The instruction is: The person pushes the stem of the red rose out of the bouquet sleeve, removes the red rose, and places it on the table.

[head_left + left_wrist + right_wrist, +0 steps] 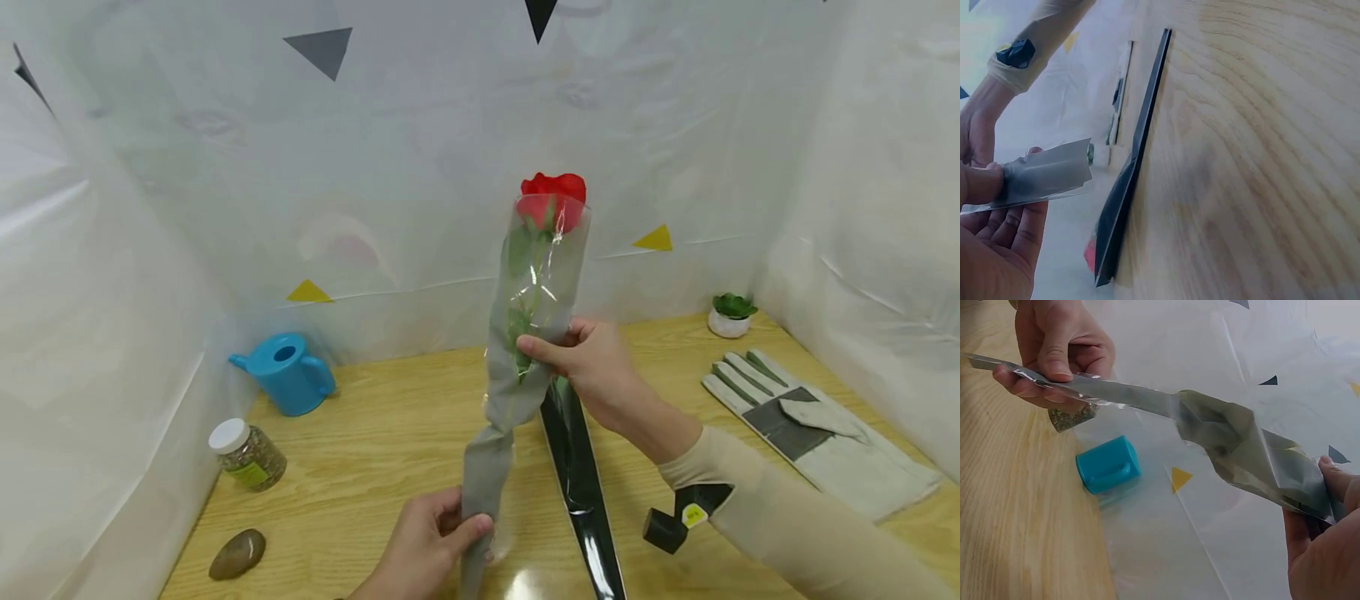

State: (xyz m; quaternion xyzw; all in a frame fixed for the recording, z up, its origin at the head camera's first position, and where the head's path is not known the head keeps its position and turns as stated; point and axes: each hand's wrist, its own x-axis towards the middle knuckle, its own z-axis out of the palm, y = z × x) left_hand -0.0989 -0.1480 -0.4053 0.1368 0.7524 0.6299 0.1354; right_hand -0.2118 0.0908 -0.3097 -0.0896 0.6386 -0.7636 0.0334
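Note:
A red rose (553,190) stands in a long sleeve (487,471), clear in front and grey behind, held raised over the table with the bloom poking out on top. My right hand (611,375) grips the sleeve around its middle, thumb across the front. Lower down, my left hand (420,542) pinches the narrow tail between thumb and fingers. Between the hands the sleeve is creased and twisted, as the right wrist view also shows. On the table behind lies a black sleeve (581,500); something red (1090,253) shows beside its wide end in the left wrist view.
At left are a blue watering can (292,383), a white-lidded jar (255,458) and a brown stone (237,554). Pale work gloves (847,442) and a small potted plant (730,317) sit at right. White sheeting (420,167) encloses the wooden table (375,433).

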